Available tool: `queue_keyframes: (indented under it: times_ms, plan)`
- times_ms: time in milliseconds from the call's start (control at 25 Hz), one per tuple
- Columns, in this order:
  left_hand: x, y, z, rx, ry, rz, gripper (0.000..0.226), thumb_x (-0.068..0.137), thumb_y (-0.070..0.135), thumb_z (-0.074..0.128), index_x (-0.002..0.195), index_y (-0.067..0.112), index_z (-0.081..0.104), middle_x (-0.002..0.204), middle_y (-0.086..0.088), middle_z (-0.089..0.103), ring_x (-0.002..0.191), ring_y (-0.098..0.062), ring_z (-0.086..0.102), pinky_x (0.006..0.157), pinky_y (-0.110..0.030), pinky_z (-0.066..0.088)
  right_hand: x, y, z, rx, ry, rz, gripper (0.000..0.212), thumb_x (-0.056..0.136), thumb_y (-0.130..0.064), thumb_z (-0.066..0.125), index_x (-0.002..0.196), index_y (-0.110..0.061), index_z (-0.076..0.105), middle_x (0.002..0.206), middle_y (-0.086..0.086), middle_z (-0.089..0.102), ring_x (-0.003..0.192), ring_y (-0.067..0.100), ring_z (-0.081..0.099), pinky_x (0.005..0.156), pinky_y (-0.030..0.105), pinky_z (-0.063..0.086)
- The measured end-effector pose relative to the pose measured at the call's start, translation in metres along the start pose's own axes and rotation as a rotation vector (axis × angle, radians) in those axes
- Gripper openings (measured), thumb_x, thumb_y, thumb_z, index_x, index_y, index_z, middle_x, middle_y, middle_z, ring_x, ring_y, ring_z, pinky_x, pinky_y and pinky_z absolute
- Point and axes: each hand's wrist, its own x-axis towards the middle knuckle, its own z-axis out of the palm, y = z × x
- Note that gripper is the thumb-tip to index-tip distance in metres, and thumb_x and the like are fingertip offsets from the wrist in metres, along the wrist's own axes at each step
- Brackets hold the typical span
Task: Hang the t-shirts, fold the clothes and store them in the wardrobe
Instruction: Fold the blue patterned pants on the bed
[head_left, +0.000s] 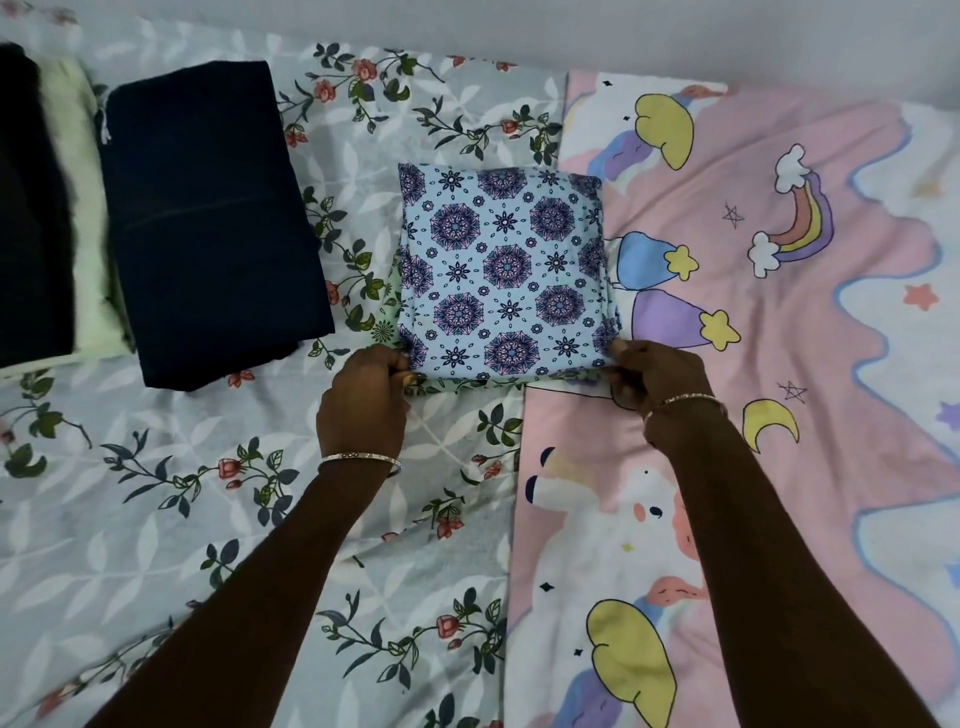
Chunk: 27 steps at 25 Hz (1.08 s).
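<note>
My left hand (363, 400) and right hand (652, 384) pinch the near corners of the folded patterned cloth (501, 270); it looks soft, light and floppy, so I would scoop it from underneath.

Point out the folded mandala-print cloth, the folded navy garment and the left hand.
folded mandala-print cloth (501, 270), head view, centre of top face
folded navy garment (208, 218), head view, middle of top
left hand (363, 395), head view, back of hand

The dark garment (26, 208) at far left is cut off by the picture's edge, and the pale cloth (85, 218) beside it is blurred. The fingertips of both hands (363, 400) (654, 379) are tucked under the patterned cloth (498, 270), out of sight. Both arms run off the bottom edge.
</note>
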Motion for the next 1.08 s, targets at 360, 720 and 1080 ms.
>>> queue_keyframes:
  times_ms: [360, 720, 1080]
  plan:
    - [-0.007, -0.005, 0.004, 0.112, 0.116, 0.177, 0.021, 0.091, -0.004, 0.057, 0.106, 0.010, 0.063, 0.107, -0.012, 0.065, 0.078, -0.037, 0.064, 0.062, -0.035, 0.043, 0.010, -0.001, 0.005, -0.465, 0.276, -0.390, 0.029, 0.070, -0.044, 0.066, 0.058, -0.018, 0.073, 0.059, 0.016, 0.067, 0.064, 0.038, 0.065, 0.068, 0.044, 0.057]
    - [-0.009, -0.007, -0.001, -0.027, 0.067, -0.099, 0.012, 0.090, 0.017, 0.066, 0.096, 0.027, 0.068, 0.087, -0.001, 0.074, 0.086, -0.030, 0.068, 0.072, -0.039, 0.054, 0.014, 0.000, 0.001, -0.620, 0.215, -0.251, 0.031, 0.085, -0.037, 0.071, 0.078, -0.007, 0.077, 0.081, 0.022, 0.072, 0.087, 0.039, 0.068, 0.085, 0.041, 0.055]
    - [0.011, 0.046, 0.028, 0.102, -0.048, 0.475, 0.060, 0.102, 0.040, 0.022, 0.154, 0.011, 0.029, 0.164, -0.013, 0.018, 0.152, -0.031, 0.010, 0.122, -0.051, 0.019, -0.021, 0.015, 0.082, -0.970, -0.122, -1.037, 0.057, 0.103, -0.042, 0.027, 0.149, -0.013, 0.043, 0.157, 0.015, 0.037, 0.149, 0.033, 0.026, 0.121, 0.045, 0.021]
